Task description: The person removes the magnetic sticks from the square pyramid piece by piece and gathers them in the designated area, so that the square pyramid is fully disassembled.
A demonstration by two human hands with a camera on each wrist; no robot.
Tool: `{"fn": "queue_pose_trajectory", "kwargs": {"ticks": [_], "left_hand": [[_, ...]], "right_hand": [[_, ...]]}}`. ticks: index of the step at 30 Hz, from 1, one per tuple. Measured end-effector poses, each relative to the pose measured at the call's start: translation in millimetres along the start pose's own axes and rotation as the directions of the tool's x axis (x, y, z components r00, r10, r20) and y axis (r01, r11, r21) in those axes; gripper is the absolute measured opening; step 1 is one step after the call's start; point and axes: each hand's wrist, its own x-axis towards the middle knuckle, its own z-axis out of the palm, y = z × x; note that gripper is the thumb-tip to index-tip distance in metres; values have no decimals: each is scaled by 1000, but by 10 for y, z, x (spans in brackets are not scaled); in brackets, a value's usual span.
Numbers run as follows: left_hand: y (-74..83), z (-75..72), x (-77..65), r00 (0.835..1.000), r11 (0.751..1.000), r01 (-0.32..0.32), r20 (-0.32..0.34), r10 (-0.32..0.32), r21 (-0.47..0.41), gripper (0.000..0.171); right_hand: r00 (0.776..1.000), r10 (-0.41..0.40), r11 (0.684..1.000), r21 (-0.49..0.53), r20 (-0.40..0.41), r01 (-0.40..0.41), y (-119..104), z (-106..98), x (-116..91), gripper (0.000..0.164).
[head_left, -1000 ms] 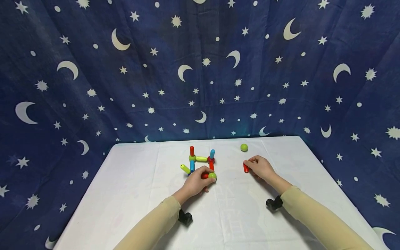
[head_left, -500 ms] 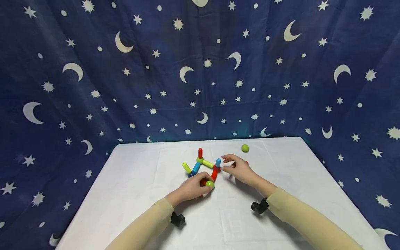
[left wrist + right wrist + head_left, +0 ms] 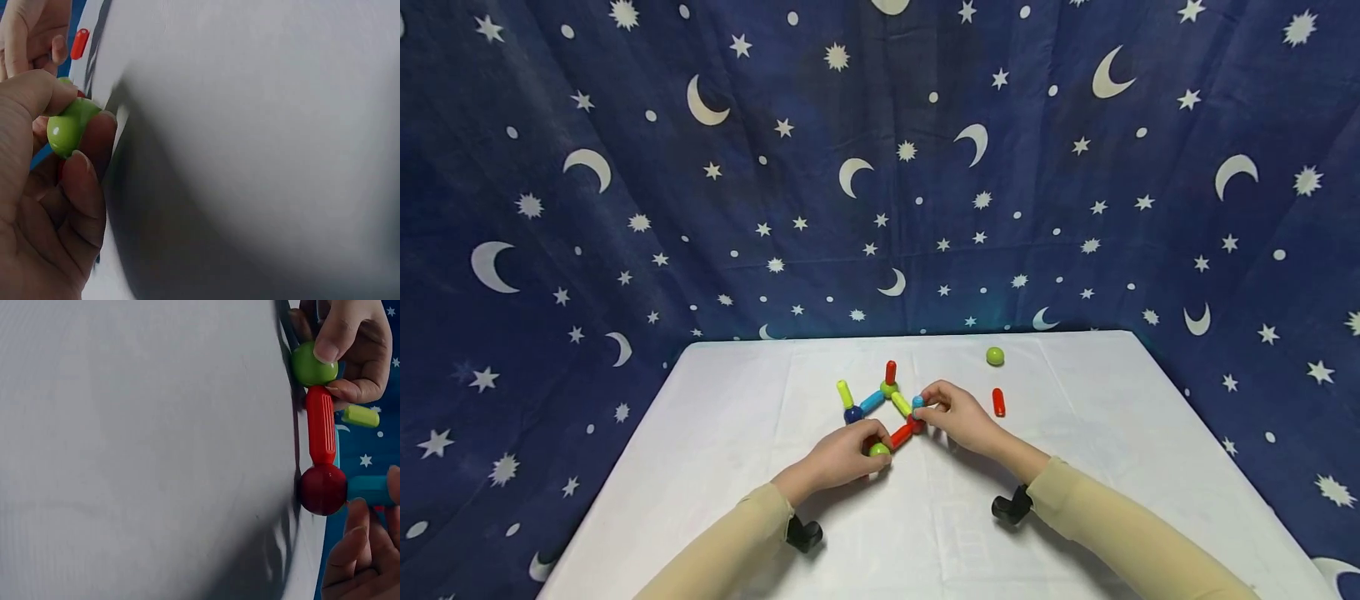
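While the left hand (image 3: 842, 456) pinches a green ball (image 3: 879, 451) between thumb and fingers, the right hand (image 3: 962, 419) grips an upright light-blue rod (image 3: 917, 402) in a narrow pinch. This rod stands on a dark red ball (image 3: 915, 423), which a ridged red rod (image 3: 322, 425) joins to the pinched ball. From the red ball, a yellow-green rod (image 3: 901, 405) runs toward the far edge of the table (image 3: 940, 542) to a second green ball (image 3: 889, 389), topped by an upright red peg (image 3: 891, 372). A blue bar (image 3: 872, 402) leads from there to a navy ball (image 3: 853, 414), whose lime peg (image 3: 845, 392) tilts toward the far-left corner. Something red shows beneath the pinched ball, perhaps another rod; the left fingers mostly hide it. Toward the far-right corner lie a loose red stick (image 3: 998, 402) and, nearer the far edge, a loose green ball (image 3: 995, 357). A star-and-moon curtain (image 3: 1045, 183) hangs behind.
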Motion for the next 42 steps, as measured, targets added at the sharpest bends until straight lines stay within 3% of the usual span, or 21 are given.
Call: {"fn": "queue_pose_trajectory", "kwargs": {"ticks": [4, 7, 9, 12, 15, 18, 21, 26, 42], "left_hand": [[-41, -66, -45, 1000, 999, 28, 2, -28, -15, 16], [-72, -120, -66, 998, 998, 54, -15, -54, -22, 23], [-78, -153, -72, 996, 997, 73, -43, -74, -29, 30], [-48, -168, -64, 991, 993, 89, -93, -96, -75, 38], [30, -97, -17, 986, 976, 85, -122, -111, -203, 44], [121, 46, 56, 982, 939, 82, -136, -134, -333, 47], [189, 193, 141, 975, 908, 91, -149, -164, -408, 46], [224, 333, 256, 967, 911, 100, -177, -184, -401, 38], [196, 368, 289, 957, 916, 77, -228, -178, -394, 31]], "right_hand": [[998, 54, 995, 85, -22, -52, 20, 48, -9, 26], [991, 133, 966, 224, -16, -127, 30, 84, -17, 28], [981, 192, 927, 328, 2, -182, 36, 107, -22, 31], [962, 268, 842, 475, 44, -256, 37, 144, -26, 33], [941, 331, 763, 566, 72, -312, 39, 162, -27, 35], [928, 364, 729, 598, 72, -333, 49, 179, -8, 36], [920, 389, 722, 603, 53, -340, 58, 203, 9, 36], [904, 427, 708, 611, 30, -354, 81, 247, 15, 37], [896, 442, 738, 583, -36, -340, 101, 305, 10, 42]]}}
